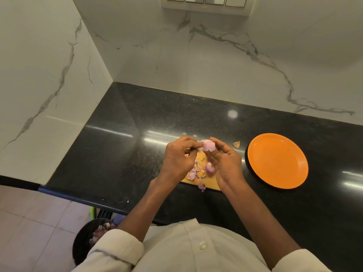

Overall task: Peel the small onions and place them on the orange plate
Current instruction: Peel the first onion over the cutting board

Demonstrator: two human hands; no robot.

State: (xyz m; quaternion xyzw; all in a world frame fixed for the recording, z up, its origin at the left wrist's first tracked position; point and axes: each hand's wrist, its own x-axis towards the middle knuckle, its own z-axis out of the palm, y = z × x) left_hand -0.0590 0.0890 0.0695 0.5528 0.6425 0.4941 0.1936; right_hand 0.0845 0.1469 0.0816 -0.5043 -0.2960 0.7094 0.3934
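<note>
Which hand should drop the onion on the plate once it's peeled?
Right, probably. The right hand already grips the onion with the left hand, and the plate lies bare on its side of the board. The left would have to cross over.

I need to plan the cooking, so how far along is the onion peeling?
Early. The orange plate holds no onions yet. Both hands, left hand and right hand, grip one pale onion mid-peel above the cutting board. Loose skins lie there, and another purple onion waits unpeeled.
</note>
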